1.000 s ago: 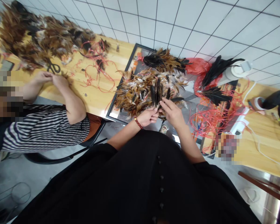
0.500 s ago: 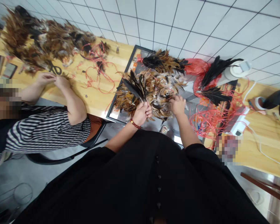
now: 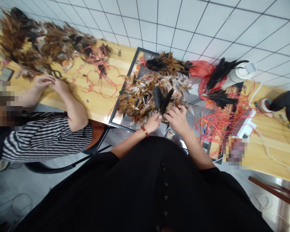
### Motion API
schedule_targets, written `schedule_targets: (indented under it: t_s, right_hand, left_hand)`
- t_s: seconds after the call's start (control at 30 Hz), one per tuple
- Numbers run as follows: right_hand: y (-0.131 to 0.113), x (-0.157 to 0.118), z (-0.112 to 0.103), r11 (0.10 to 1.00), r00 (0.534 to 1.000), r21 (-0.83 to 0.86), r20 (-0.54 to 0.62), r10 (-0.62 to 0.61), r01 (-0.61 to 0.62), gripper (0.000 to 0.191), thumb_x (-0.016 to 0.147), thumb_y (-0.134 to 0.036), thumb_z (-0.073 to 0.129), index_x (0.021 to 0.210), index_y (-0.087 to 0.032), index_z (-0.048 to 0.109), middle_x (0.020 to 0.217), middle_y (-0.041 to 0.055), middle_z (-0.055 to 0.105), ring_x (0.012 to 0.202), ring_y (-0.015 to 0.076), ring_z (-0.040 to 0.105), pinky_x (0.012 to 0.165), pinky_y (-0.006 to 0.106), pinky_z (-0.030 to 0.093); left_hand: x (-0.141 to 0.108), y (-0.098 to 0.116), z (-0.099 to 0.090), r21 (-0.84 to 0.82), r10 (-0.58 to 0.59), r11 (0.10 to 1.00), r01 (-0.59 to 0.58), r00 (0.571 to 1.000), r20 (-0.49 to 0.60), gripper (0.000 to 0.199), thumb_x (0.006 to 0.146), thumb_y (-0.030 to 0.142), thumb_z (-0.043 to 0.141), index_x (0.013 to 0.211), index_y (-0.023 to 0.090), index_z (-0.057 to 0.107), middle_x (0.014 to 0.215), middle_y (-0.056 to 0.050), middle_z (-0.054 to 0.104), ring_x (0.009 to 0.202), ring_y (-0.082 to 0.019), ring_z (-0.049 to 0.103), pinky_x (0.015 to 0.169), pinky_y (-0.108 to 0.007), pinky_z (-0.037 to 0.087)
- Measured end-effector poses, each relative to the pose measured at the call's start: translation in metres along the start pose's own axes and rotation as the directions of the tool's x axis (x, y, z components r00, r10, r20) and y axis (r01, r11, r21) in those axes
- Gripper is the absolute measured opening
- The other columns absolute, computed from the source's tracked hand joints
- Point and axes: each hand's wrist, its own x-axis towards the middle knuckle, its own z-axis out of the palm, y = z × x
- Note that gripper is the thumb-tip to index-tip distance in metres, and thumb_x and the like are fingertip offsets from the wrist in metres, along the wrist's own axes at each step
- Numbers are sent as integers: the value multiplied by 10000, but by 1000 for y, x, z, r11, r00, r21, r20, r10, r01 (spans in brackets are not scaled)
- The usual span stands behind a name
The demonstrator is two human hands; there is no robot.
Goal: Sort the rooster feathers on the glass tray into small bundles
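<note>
A small bunch of black feathers [image 3: 161, 100] fans upward from my left hand [image 3: 154, 123], which pinches the quills at their base. My right hand [image 3: 177, 118] is beside it, its bent fingertips meeting the lower end of the bunch. Whatever those fingertips pinch is too small or hidden to name. Behind both hands a heap of brown and white feathers [image 3: 135, 101] lies on a glass-topped, dark-framed surface [image 3: 125, 127]. A tied bundle of black and brown feathers [image 3: 169, 62] rests at the back of it.
Red string [image 3: 211, 124] lies tangled at right, near a red plastic bag [image 3: 201, 69], black feathers [image 3: 222, 98], a white cylindrical container [image 3: 241, 73] and a white power strip [image 3: 247, 125]. At left a co-worker's hands [image 3: 50, 83] work beside scissors [image 3: 55, 73] and more feathers [image 3: 60, 42].
My right hand has come away from the feather heap, leftward to the base of the black bunch. My left hand has shifted slightly right and down, and the bunch now looks more spread.
</note>
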Motion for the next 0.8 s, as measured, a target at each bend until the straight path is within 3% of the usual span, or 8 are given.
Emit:
schedule_targets:
  t_s: [0.13, 0.3, 0.4, 0.47, 0.57, 0.6, 0.67, 0.8]
  right_hand:
    - [-4, -16, 8, 997, 997, 38, 9, 74, -74, 281, 983, -169, 470, 1053, -282, 717, 1021, 36, 730, 1132, 217, 532, 1101, 479, 155]
    - [2, -27, 9, 983, 983, 57, -32, 178, -176, 284, 948, -200, 514, 1118, -322, 707, 1223, 61, 682, 1261, 256, 503, 1132, 524, 183]
    - [7, -35, 9, 892, 853, 97, -263, 451, -442, 364, 946, -275, 500, 1287, -284, 626, 1331, 130, 600, 1273, 300, 505, 1082, 549, 313]
    - [5, -39, 8, 869, 797, 139, -352, 492, -475, 416, 947, -258, 460, 1344, -245, 585, 1311, 161, 591, 1258, 304, 524, 1045, 529, 381]
    - [-11, -37, 3, 987, 978, 107, -160, 137, -121, 473, 944, -151, 414, 1376, -276, 559, 1343, 120, 603, 1348, 263, 478, 1136, 509, 323]
    - [-18, -34, 1, 994, 998, 105, -61, -2, 9, 489, 947, -124, 400, 1385, -279, 550, 1354, 101, 610, 1374, 249, 457, 1172, 513, 278]
    - [-30, -26, -2, 988, 989, 104, 84, -125, 116, 470, 966, -112, 378, 1386, -241, 547, 1312, 99, 644, 1358, 245, 471, 1207, 538, 209]
    - [-34, -15, -1, 996, 963, 89, 269, -15, -10, 298, 967, -149, 422, 1114, -186, 679, 980, 102, 711, 1055, 246, 615, 1172, 527, 284]
  left_hand:
    - [-5, -8, -5, 105, -113, 989, 100, 986, 126, 220, 943, 265, 572, 772, 190, 455, 550, 75, 389, 419, -58, 341, 411, -172, 274]
    - [-6, -11, -13, 51, -244, 968, 246, 869, 431, 306, 901, 377, 638, 743, 164, 484, 550, 85, 337, 408, -36, 289, 400, -151, 290]
    - [-4, -6, -17, -123, -181, 955, 269, 860, 477, 311, 860, 370, 687, 752, 168, 477, 587, 61, 393, 454, -51, 368, 455, -177, 393]
    - [-2, -2, -19, -153, -202, 935, 319, 837, 508, 284, 844, 337, 697, 756, 165, 490, 584, 59, 388, 452, -51, 363, 443, -172, 382]
    - [-2, 2, -22, -54, -305, 922, 383, 807, 506, 311, 836, 287, 685, 672, 168, 450, 528, 91, 263, 396, -24, 223, 371, -126, 211]
    - [-3, 2, -23, 11, -341, 923, 386, 803, 489, 350, 833, 273, 680, 630, 174, 413, 514, 96, 234, 388, -17, 190, 362, -121, 175]
    - [-5, 5, -26, 165, -404, 914, 371, 788, 464, 394, 825, 258, 682, 590, 182, 375, 495, 90, 240, 377, -14, 187, 350, -120, 166]
    - [-9, 15, -37, 393, -476, 868, 302, 730, 490, 334, 790, 326, 754, 650, 167, 496, 497, 65, 354, 371, -22, 252, 332, -124, 178]
